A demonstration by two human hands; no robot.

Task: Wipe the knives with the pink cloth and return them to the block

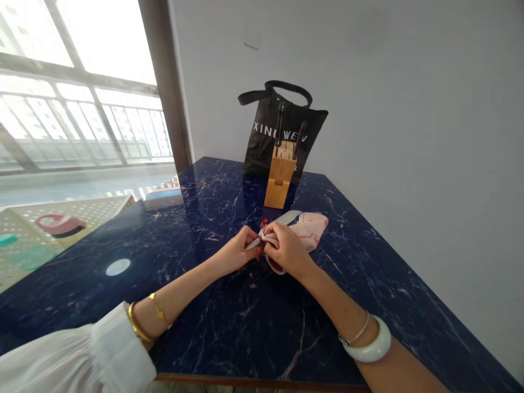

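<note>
My left hand (239,251) and my right hand (289,252) meet above the middle of a dark blue marble table (327,327), their fingers pinching a pink-and-white cloth (311,229) from either side. A flat silvery strip (286,218), perhaps a knife blade, sticks out of the cloth toward the far side, and a pale tip (252,245) shows beyond my left fingers. A small red knot (264,222) sits just behind my fingers. What lies inside the folds is hidden.
A light wooden knife block (280,176) with dark handles stands upright just beyond the cloth. Behind it, a black tote bag (266,136) with white lettering leans against the grey wall (409,109). A bright window (82,109) lies to the left, and the table's near edge (254,377) runs below my forearms.
</note>
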